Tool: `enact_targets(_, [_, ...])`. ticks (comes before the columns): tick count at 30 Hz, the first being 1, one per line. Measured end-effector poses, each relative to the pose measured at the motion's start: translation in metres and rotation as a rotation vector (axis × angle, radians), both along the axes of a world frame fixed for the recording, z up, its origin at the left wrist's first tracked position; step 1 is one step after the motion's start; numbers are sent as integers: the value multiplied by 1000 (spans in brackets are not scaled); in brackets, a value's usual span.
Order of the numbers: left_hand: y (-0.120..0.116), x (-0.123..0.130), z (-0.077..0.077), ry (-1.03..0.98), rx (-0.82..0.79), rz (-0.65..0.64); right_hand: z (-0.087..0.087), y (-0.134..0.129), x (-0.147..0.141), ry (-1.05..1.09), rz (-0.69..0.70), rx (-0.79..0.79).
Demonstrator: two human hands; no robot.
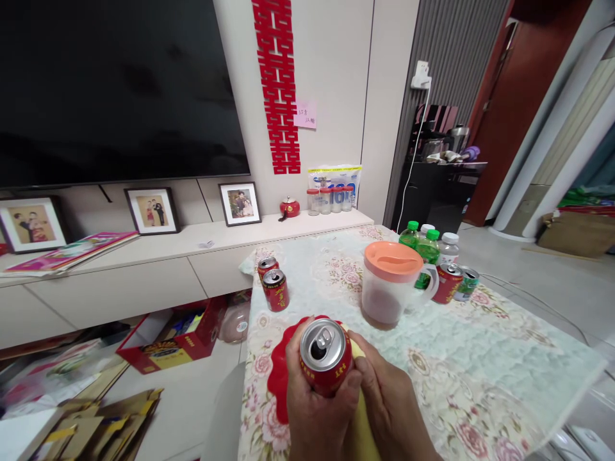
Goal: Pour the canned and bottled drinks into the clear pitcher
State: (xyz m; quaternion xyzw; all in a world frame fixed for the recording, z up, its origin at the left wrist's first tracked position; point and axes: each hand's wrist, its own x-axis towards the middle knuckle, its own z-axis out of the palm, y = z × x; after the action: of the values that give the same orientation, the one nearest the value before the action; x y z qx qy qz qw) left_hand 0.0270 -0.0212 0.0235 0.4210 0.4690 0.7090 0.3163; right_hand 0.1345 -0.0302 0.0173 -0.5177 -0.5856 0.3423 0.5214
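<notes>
In the head view, an opened red drink can stands upright in my left hand, whose fingers wrap round its lower part. My right hand is closed on a yellow cloth and presses it against the can's right side. Part of the cloth hangs down between my hands. Below them lies a red tray with a scalloped edge, largely hidden by the hands and can. Beyond it, to the left, two more opened red cans stand together, the nearer can in front of the farther can.
A clear pitcher with an orange lid stands ahead on the flowered tablecloth. Behind it on the right are several bottles, a red can and a green can. A red box is on the floor at left.
</notes>
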Motion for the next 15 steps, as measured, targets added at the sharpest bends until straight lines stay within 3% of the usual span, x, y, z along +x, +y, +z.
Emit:
enact_targets(3, [-3,3,1,36,27,9,5,-1,-5,158,-30,-56])
enact_targets(8, [-4,0,0,172,87,50,19,-1,-13,450,39,-195])
enact_targets(12, [-2,0,-2,212,138,85,4,1,-15,423,-38,-308])
enact_targets(15, [0,-1,-4,203,135,43,-18,6,-14,361,-89,-225])
